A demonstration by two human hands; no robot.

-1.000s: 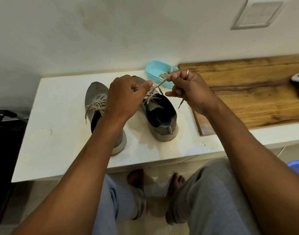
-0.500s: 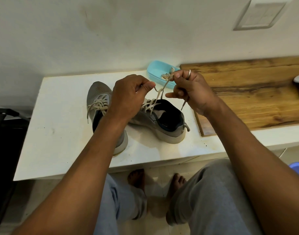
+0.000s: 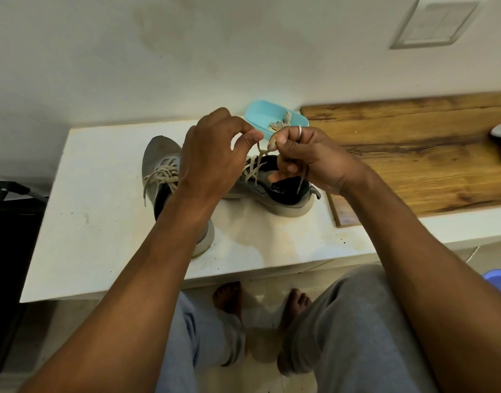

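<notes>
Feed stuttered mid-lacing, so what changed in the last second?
The hands drew together: the left hand and right hand now pinch the lace ends almost fingertip to fingertip, where they were pulled apart before. The shoe being laced swung its heel right, toward the wooden board. Both grips held; the other shoe and blue dish stayed put.
</notes>
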